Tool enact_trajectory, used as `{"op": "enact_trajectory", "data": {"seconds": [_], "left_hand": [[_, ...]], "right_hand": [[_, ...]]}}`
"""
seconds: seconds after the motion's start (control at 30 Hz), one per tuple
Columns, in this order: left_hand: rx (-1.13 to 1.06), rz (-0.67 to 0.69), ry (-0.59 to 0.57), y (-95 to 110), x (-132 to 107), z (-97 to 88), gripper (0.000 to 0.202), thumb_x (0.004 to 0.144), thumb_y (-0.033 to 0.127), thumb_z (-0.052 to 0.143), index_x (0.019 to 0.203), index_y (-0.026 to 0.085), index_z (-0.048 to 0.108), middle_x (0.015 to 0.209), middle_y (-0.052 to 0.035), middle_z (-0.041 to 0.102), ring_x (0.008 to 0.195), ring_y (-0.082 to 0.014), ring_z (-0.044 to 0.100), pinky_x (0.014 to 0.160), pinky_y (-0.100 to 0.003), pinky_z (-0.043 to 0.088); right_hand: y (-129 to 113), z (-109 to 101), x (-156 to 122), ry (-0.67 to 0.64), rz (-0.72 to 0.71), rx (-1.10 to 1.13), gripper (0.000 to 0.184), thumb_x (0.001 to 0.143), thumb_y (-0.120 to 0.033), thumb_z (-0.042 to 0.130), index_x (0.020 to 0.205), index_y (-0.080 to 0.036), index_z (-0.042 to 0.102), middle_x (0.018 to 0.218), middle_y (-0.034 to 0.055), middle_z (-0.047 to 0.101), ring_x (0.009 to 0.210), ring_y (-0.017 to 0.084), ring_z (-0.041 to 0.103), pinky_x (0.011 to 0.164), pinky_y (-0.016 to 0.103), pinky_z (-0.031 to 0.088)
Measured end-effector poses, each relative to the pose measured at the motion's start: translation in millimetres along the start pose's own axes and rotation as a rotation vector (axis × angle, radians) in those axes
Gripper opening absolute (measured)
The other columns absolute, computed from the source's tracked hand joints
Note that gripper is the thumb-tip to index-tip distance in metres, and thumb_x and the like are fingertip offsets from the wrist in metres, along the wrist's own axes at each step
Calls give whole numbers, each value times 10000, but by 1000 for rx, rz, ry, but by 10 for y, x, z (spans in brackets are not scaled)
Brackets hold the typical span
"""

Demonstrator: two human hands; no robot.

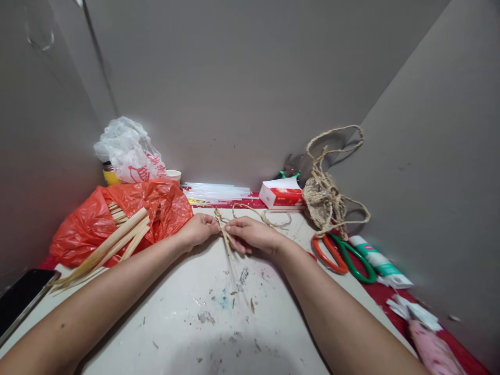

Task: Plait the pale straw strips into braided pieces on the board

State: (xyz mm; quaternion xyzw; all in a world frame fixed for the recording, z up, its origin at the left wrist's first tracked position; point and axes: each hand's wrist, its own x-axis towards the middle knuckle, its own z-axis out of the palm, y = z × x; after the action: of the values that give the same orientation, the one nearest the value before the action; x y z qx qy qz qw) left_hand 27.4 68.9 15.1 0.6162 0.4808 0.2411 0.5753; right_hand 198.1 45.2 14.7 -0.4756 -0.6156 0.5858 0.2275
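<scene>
In the head view, my left hand [201,229] and my right hand [252,233] meet over the middle of the white board. Both have their fingers pinched on a thin straw cord [219,213]. Its knotted end stands up between the fingertips. Pale loose strips [230,260] run from the fingers toward me. A thin length of the cord [248,205] curves off behind my right hand and ends near a loose loop [279,221]. My fingers hide part of the grip.
A red plastic bag [89,219] with long straw strips [117,237] lies left, beside a phone [27,294]. At right are a rope bundle [324,198], scissors with orange and green handles [353,260], and a white-green tube [380,263]. A red-white box [283,194] stands behind.
</scene>
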Motion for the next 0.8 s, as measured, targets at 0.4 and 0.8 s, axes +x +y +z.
{"op": "enact_trajectory", "data": {"seconds": [0.4,0.8], "left_hand": [[-31,19,-26,-40,29,-22,163,700,295,598,680,166,501,403,99,327,329,-27,203,370,-200,110],[-70,-1,-79,-2,36,-55,133,703,264,588,671,163,509,413,86,378,315,-21,187,354,-203,99]], "right_hand": [[35,12,38,-13,63,167,261,855,-319,506,657,-157,457,454,-61,495,280,23,337,275,142,206],[70,-72,37,-132,41,353,196,803,-277,551,799,-85,592,489,-14,572,283,30,376,284,144,246]]}}
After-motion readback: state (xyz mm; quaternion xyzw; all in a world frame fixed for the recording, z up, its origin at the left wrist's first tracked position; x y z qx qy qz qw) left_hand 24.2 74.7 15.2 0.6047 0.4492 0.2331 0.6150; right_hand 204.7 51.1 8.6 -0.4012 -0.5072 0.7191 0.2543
